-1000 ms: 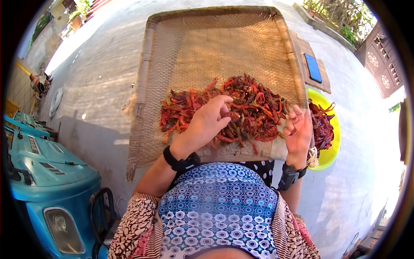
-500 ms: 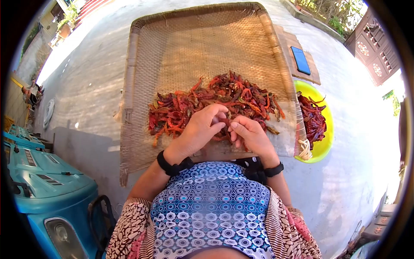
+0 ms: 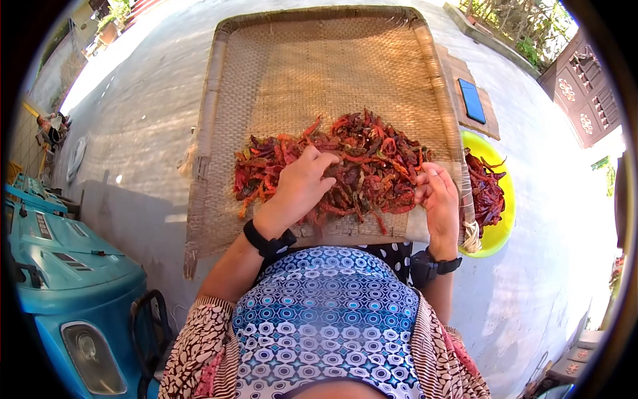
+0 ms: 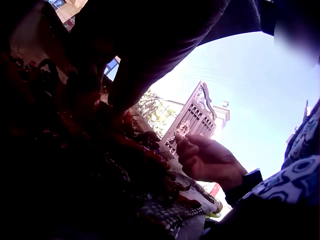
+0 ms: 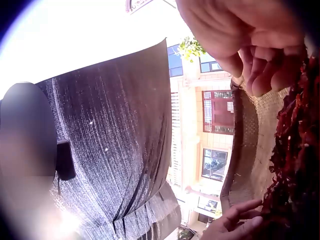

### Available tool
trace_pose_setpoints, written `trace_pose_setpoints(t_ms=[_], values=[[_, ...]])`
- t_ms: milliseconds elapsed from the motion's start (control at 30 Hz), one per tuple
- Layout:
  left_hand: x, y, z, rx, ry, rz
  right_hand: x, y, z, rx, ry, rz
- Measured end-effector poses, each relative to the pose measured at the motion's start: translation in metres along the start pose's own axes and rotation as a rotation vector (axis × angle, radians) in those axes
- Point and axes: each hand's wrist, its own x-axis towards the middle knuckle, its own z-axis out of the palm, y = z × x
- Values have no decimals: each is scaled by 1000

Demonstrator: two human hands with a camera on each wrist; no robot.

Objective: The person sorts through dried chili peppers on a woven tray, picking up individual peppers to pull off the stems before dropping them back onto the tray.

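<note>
A heap of dried red chili peppers (image 3: 372, 179) lies on the near half of a woven bamboo tray (image 3: 332, 66). My left hand (image 3: 299, 186) reaches over the heap's middle, its fingertips right at the peppers and the thumb apart from the index finger. In the left wrist view these fingers are dark against the heap. Beside the heap's right end is my right hand (image 3: 438, 203), palm turned up and fingers curled in toward the thumb. The right wrist view shows its bent fingers (image 5: 262, 82) near the tray wall; I cannot tell whether something small is between them.
Right of the tray stands a yellow-green basin (image 3: 508, 206) holding more dark red peppers (image 3: 487, 193). Beyond it a blue phone (image 3: 471, 101) lies on a piece of cardboard (image 3: 492, 126). A teal vehicle (image 3: 80, 266) is parked at the left on the concrete.
Half a second ago both hands met over the near middle of the heap. The right hand has since moved right to the heap's end; the left has moved slightly up over the peppers.
</note>
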Motion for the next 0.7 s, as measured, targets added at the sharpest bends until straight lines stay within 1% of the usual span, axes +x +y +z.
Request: trace_pose_setpoints(t_ms=[67,167,233,333,367,467,567,667,700], values=[[1,-3,5,-5,-6,45,0,12,7,-109,-88,41],[2,-2,6,-4,31,49,-2,18,21,-176,-170,98],[1,-5,7,-44,93,77,-4,18,30,-251,-225,112],[0,-6,6,-54,140,86,-6,20,37,-278,-313,118],[-1,-6,5,-48,148,84,-7,20,38,-255,-317,138],[-1,-1,7,-345,239,35,-6,28,38,-245,-342,105],[1,-2,9,-839,123,-26,-7,31,44,-285,-379,93],[-2,6,3,-1073,-55,-117,-12,27,57,-280,-430,91],[-3,10,3,-1087,-59,-131,-12,31,60,-270,-436,95]])
